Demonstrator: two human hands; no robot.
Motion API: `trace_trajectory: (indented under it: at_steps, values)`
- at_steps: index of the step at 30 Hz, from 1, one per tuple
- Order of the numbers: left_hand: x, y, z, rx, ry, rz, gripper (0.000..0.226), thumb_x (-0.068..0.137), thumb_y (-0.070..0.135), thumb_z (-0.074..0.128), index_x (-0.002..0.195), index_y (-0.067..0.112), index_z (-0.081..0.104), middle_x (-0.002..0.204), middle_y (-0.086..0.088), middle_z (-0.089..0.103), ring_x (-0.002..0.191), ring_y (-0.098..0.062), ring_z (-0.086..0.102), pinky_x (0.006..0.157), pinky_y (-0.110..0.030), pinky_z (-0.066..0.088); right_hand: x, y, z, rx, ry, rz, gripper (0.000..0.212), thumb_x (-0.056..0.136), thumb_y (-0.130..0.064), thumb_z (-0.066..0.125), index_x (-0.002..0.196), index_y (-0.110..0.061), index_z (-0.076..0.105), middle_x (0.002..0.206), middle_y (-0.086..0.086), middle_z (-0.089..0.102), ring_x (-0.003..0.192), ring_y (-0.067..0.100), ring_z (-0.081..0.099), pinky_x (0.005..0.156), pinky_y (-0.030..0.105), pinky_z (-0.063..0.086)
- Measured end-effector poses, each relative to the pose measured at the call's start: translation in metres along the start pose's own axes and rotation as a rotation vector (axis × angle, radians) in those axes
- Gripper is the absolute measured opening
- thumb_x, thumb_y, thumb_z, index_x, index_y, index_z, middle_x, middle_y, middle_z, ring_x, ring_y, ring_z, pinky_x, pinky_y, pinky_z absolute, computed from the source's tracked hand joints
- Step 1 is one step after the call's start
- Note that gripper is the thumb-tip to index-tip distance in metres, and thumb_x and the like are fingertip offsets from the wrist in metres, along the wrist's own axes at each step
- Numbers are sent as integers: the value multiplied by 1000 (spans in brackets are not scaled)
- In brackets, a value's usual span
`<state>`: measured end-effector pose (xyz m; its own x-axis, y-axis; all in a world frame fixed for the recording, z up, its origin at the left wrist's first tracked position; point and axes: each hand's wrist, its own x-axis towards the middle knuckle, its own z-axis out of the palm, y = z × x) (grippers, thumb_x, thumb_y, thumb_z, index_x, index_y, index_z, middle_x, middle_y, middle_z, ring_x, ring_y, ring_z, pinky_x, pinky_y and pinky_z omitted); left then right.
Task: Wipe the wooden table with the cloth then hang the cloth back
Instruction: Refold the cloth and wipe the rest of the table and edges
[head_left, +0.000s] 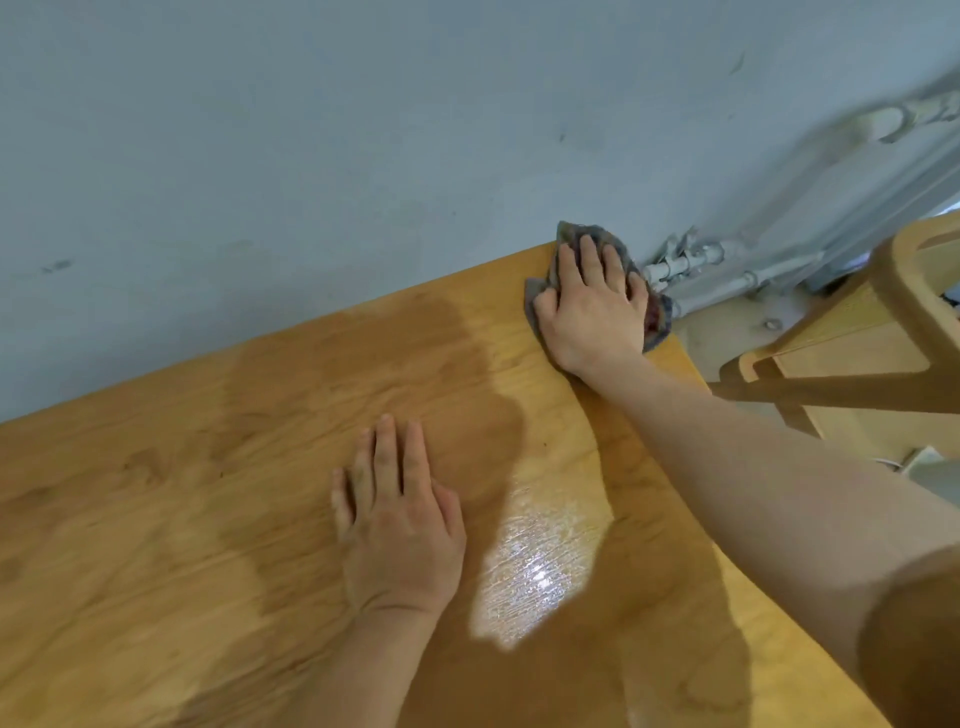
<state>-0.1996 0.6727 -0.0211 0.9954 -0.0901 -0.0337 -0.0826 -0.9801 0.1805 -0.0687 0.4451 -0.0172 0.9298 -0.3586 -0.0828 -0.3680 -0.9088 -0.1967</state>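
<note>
A pale blue-grey wall (311, 130) is filling the upper part of the view, meeting the far edge of the wooden surface (156, 545). The surface is running from the near left to its far right corner, and a shadow is falling across its middle. Beyond the right edge, a light wooden chair (852, 338) is standing on the floor, apart from the surface. Painted pipes (727, 275) are running along the foot of the wall, past the far right corner.

The person's left hand (400, 530) is lying palm down on the middle of the surface, its fingers (387, 447) straight, close together and holding nothing. Just to its right, a wet patch (535, 571) is glinting in the light.

The right hand (592, 306) is reaching out to the far right corner and pressing flat on the cloth (655, 322), its fingers (589, 254) stretching straight over the fabric rather than curling round it. The cloth, grey with a reddish part, is lying bunched under the palm at that corner, its right side reaching the surface's right edge.
</note>
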Motion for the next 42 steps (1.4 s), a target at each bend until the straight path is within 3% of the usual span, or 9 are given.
trace_trajectory:
  at_steps: [2, 6, 9, 11, 17, 25, 37, 40, 42]
  values:
    - [-1, 1, -2, 5, -10, -6, 58, 89, 32, 31, 143, 14, 40, 151, -10, 37, 140, -29, 31, 112, -53, 24, -3, -39, 11, 41, 0, -12, 62, 95, -43, 27, 153, -22, 22, 163, 3, 13, 149, 26, 6, 118, 52, 7]
    - [-2, 2, -4, 37, -38, -20, 61, 88, 34, 29, 143, 10, 38, 150, -12, 37, 139, -29, 31, 113, -53, 24, -58, -111, 30, 52, -51, -435, 55, 94, -42, 34, 148, -32, 34, 160, -4, 23, 148, 20, 12, 118, 47, 8]
    - [-3, 2, -4, 42, -33, -28, 61, 87, 33, 30, 142, 7, 39, 149, -13, 40, 138, -30, 33, 113, -53, 24, -74, -110, 32, 73, -128, -617, 51, 94, -42, 35, 145, -37, 39, 159, -9, 26, 148, 14, 16, 118, 43, 9]
    - [-3, 3, -3, 37, -23, -21, 60, 88, 32, 30, 142, 9, 40, 150, -12, 38, 139, -30, 32, 113, -53, 23, -64, -75, 25, 40, -67, -572, 54, 90, -43, 35, 143, -37, 43, 157, -10, 30, 146, 12, 21, 117, 42, 16]
    - [-4, 3, -2, 18, -12, -8, 59, 90, 32, 30, 145, 11, 36, 152, -10, 34, 141, -29, 28, 114, -51, 18, -88, 51, -3, 11, 39, -25, 59, 93, -43, 26, 150, -28, 33, 160, -1, 23, 149, 20, 15, 119, 46, 12]
    - [-3, 9, -6, 84, -92, -23, 64, 86, 30, 26, 144, 6, 35, 153, -17, 31, 141, -35, 24, 112, -58, 18, -183, 46, 4, -21, 2, -86, 55, 94, -43, 31, 148, -34, 35, 159, -7, 25, 149, 16, 14, 117, 45, 14]
    - [-1, 124, 12, 28, -165, 330, 70, 89, 41, 29, 143, -2, 34, 149, -20, 36, 139, -33, 33, 113, -50, 28, -43, 32, 0, 58, 4, -28, 62, 93, -47, 29, 152, -29, 24, 162, -1, 15, 149, 23, 5, 118, 50, 6]
    - [1, 124, 16, 19, -157, 316, 67, 91, 40, 27, 143, -2, 35, 149, -21, 36, 139, -34, 33, 113, -51, 27, 1, 25, 1, 76, 18, -3, 62, 94, -48, 28, 152, -26, 23, 162, 4, 15, 147, 29, 12, 113, 52, 16]
    - [1, 123, 16, 19, -158, 320, 67, 88, 36, 29, 143, -2, 35, 150, -20, 34, 139, -34, 33, 113, -51, 26, 27, 17, 0, 56, 30, 25, 62, 95, -49, 28, 150, -20, 28, 157, 13, 25, 138, 36, 29, 103, 54, 28]
